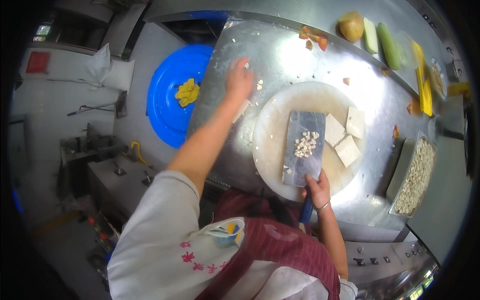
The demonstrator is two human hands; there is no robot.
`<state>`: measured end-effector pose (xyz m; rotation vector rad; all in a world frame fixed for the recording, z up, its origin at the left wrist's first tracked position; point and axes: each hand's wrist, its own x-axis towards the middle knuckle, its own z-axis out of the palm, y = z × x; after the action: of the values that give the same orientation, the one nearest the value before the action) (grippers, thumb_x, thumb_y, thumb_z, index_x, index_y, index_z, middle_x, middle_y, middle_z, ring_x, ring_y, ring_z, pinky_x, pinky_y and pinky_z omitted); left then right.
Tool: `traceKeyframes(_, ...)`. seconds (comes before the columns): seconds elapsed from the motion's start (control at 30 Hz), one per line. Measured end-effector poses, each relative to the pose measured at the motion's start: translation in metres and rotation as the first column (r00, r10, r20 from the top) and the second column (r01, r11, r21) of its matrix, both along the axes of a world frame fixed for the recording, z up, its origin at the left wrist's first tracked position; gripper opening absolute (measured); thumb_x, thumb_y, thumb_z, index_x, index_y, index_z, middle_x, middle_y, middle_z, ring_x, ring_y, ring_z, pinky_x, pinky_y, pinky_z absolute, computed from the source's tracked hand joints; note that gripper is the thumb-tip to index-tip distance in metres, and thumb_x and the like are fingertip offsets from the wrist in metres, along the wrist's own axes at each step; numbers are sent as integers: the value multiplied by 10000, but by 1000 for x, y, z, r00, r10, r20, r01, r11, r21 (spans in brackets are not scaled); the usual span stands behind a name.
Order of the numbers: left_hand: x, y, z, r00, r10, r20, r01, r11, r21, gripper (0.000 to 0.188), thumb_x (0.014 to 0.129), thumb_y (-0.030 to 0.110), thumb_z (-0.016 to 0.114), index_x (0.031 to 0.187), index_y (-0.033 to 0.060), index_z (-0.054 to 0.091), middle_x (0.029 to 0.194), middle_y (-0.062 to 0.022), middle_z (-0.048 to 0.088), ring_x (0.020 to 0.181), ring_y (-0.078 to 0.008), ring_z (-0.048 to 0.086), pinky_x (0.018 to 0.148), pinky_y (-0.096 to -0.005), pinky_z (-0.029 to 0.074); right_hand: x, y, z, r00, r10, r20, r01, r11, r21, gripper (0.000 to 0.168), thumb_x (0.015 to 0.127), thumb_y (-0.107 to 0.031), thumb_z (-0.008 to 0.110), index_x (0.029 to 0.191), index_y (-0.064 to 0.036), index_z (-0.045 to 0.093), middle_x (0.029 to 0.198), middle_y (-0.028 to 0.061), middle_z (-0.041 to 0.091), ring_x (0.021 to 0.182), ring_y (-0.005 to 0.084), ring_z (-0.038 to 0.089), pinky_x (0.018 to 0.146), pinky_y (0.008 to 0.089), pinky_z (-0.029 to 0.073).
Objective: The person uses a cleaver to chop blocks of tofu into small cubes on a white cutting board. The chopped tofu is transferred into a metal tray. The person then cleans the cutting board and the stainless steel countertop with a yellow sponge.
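My right hand grips the dark blue handle of a cleaver. Its broad blade lies flat over a round cutting board and carries a small heap of pale diced cubes. Beside the blade, on the board, are several pale slabs that look like tofu. My left hand, slightly blurred, reaches over the steel table left of the board. A small pale piece shows between its fingertips; whether it is gripped is unclear. Another pale strip lies partly under the left forearm.
A steel pan full of diced pieces stands at the right. Tomato pieces and crumbs dot the steel table. On the back ledge lie an onion, a zucchini and a yellow tool. A blue tub holds a yellow cloth.
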<state>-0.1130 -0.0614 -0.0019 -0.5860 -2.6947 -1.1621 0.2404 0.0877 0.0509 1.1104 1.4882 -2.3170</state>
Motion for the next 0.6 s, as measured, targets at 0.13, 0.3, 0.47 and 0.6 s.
traceKeyframes(0.13,-62,-22,-19,979,-164,121,197,918,-345,382,771,14,574,1144,86,621,1167,-144,590,1088,-343,548,936,-398,452,-1,1,-4,1000,28,-9,-28,1000,9,267,930,-118,564,1166,-26,481,767,40,557,478,117,519,434,238,425)
traceKeyframes(0.3,-49,-7,-7,734,-582,351,679,622,-389,316,736,70,636,1051,83,630,1051,-121,593,1036,-335,553,899,-383,463,-2,1,-5,1000,20,3,-20,999,27,260,932,-116,563,1159,-20,479,766,39,560,471,116,516,431,240,423)
traceKeyframes(0.47,-9,-15,20,599,-668,441,799,462,-385,404,706,117,697,1093,113,582,1125,-98,535,1084,-321,519,894,-392,455,-2,0,-6,1000,14,3,-14,1000,28,268,933,-113,561,1168,-17,476,776,43,569,466,116,516,428,242,423)
traceKeyframes(0.6,-3,-11,15,610,-645,461,790,447,-420,268,721,84,662,981,112,602,1023,-97,568,1007,-319,556,847,-401,472,-2,-1,-5,1000,25,7,-26,999,37,272,933,-113,560,1174,-19,476,779,44,572,467,117,520,428,242,424)
